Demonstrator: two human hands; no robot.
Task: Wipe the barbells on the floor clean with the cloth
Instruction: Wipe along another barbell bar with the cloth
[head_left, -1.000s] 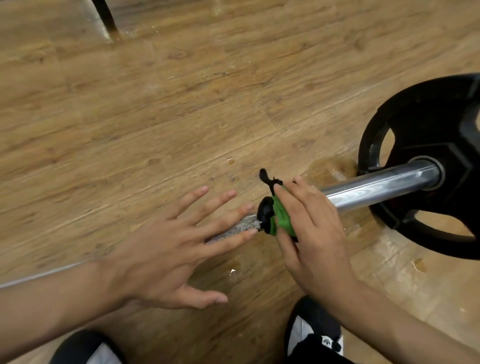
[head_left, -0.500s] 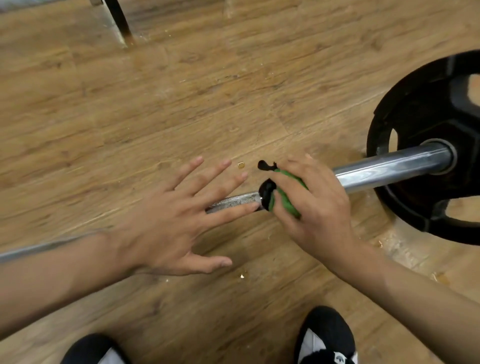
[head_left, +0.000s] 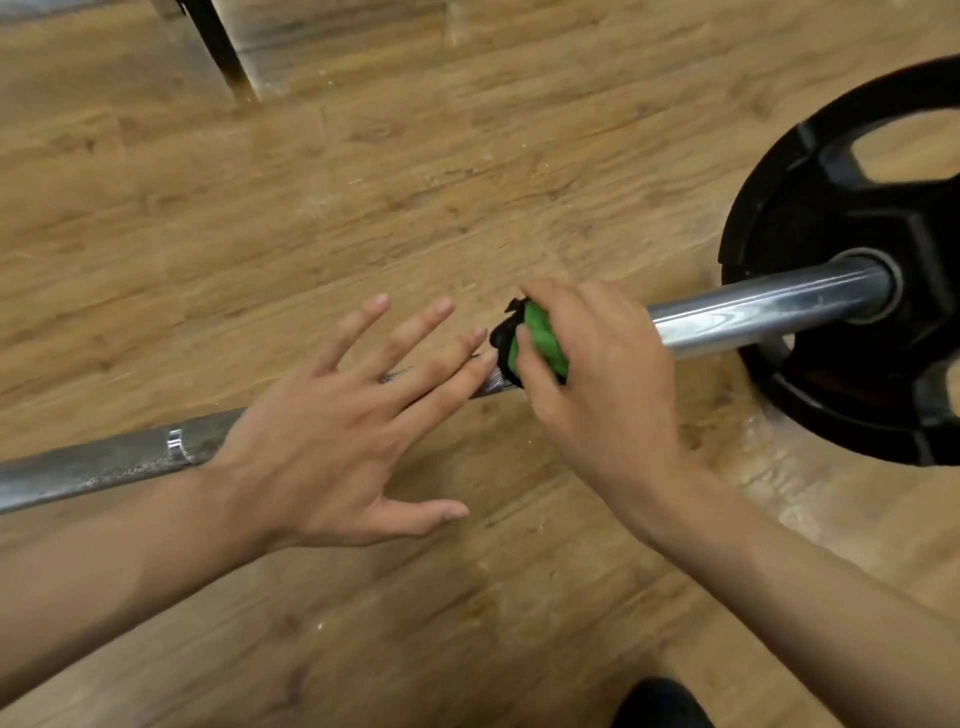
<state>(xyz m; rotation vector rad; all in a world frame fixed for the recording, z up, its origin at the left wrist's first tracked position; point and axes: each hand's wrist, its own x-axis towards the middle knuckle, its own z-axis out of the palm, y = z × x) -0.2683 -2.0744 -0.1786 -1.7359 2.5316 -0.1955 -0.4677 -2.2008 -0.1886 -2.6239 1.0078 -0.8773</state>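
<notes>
One barbell (head_left: 753, 312) lies on the wooden floor (head_left: 363, 182), its bar running off the left edge and hidden beneath both hands. One black weight plate (head_left: 810, 218), right of the fingers, is cut off by the frame. The left hand (head_left: 332, 447) has its fingers spread straight over the bar. The right hand (head_left: 608, 374) curls its fingers round one green cloth (head_left: 540, 338) on the bar.

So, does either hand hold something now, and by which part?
The right hand grips the bunched green cloth, wrapped around the barbell shaft. The left hand is spread open, holding nothing.
</notes>
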